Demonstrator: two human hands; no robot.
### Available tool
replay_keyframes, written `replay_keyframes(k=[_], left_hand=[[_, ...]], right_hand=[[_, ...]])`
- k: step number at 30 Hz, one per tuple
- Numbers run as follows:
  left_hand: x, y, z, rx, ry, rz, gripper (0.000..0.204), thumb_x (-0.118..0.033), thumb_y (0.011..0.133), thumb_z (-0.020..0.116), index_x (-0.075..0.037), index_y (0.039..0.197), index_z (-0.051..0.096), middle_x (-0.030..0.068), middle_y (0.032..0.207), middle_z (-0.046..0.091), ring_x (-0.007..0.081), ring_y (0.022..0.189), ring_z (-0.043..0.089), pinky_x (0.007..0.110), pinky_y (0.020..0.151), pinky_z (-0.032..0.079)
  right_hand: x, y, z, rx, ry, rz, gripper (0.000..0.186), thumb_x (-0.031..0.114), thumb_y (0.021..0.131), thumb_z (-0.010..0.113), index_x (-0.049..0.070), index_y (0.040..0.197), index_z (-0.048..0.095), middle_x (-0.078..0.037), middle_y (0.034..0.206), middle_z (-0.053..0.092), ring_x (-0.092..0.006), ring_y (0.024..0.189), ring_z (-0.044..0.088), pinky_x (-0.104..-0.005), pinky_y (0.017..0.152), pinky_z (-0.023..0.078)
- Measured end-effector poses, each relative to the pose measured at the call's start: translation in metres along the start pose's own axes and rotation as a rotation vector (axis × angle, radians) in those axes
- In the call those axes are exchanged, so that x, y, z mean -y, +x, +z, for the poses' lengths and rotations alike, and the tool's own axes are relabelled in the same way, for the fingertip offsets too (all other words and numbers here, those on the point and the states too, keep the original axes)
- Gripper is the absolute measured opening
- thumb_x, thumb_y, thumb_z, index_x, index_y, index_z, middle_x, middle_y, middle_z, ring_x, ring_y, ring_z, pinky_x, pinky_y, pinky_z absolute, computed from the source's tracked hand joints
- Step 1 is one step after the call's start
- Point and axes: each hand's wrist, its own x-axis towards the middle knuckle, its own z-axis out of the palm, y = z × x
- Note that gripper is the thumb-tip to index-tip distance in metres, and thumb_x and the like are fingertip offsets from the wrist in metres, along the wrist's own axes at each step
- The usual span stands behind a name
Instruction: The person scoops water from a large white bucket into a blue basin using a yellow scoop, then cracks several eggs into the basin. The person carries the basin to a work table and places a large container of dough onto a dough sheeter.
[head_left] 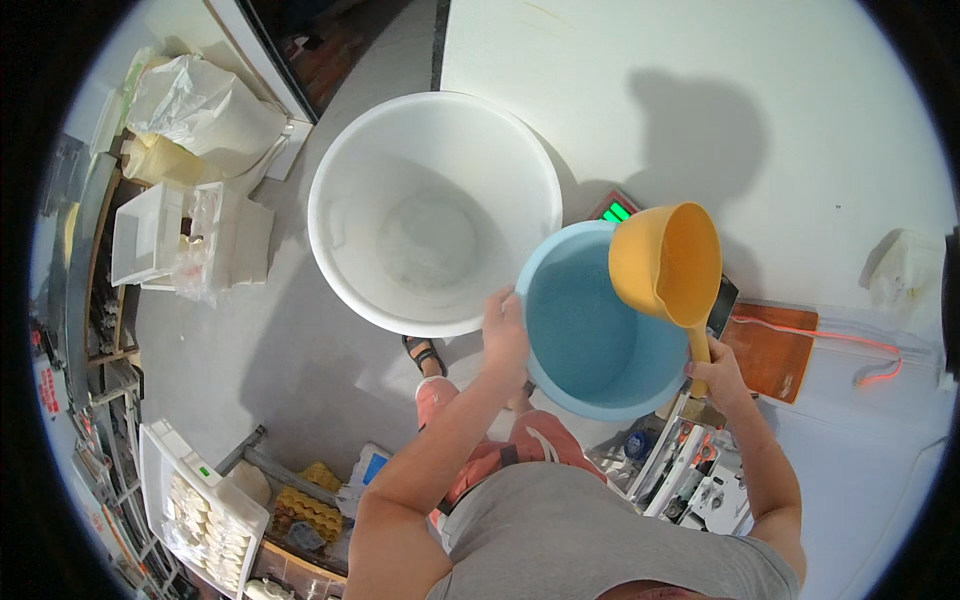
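My left hand (506, 335) is closed on the left rim of a light blue plastic basin (575, 350), whose inside looks smooth and shaded. My right hand (716, 370) grips the handle of a yellow plastic ladle (668, 260), whose cup is raised over the basin's upper right part. A large white tub (425, 135) stands to the left of and behind the blue basin, its rim beside my left fingertips. Behind the blue basin, partly hidden by it, is a red scale (609, 205) with a lit green display.
At the upper left are white bags (200, 105) and white containers (150, 230). A tray of pale pieces (205, 520) and yellow crates (305, 512) are at the lower left. An orange board (770, 370) with a cord lies at right, above cluttered metal items (700, 470).
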Motion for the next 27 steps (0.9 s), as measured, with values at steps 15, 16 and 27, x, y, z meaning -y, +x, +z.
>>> replay_keyframes(k=[15, 16, 27], left_hand=[[0.089, 0.044, 0.024, 0.154, 0.462, 0.101, 0.068, -0.005, 0.088, 0.069, -0.003, 0.155, 0.055, 0.0238, 0.122, 0.074, 0.031, 0.119, 0.071, 0.038, 0.099, 0.055], [0.109, 0.063, 0.019, 0.171, 0.428, 0.092, 0.073, -0.001, 0.083, 0.069, -0.003, 0.155, 0.055, 0.0239, 0.122, 0.074, 0.0309, 0.118, 0.071, 0.037, 0.098, 0.055], [0.256, 0.213, 0.021, -0.208, 0.536, 0.117, 0.066, 0.009, 0.081, 0.06, 0.003, 0.147, 0.063, 0.0204, 0.134, 0.073, 0.0263, 0.119, 0.072, 0.037, 0.104, 0.055]], right_hand=[[-0.228, 0.054, 0.011, -0.036, 0.258, 0.109, 0.029, 0.011, 0.08, 0.076, 0.005, 0.107, 0.069, 0.003, 0.092, 0.059, -0.0109, 0.084, 0.056, -0.0293, 0.078, 0.045], [-0.238, 0.065, 0.015, -0.043, 0.252, 0.117, 0.028, 0.011, 0.08, 0.076, 0.005, 0.107, 0.069, 0.003, 0.092, 0.059, -0.011, 0.084, 0.056, -0.0294, 0.077, 0.045], [-0.389, 0.243, 0.081, -0.02, 0.146, 0.173, 0.025, 0.01, 0.081, 0.078, 0.003, 0.102, 0.068, -0.002, 0.093, 0.056, -0.0129, 0.073, 0.057, -0.0325, 0.071, 0.048]])
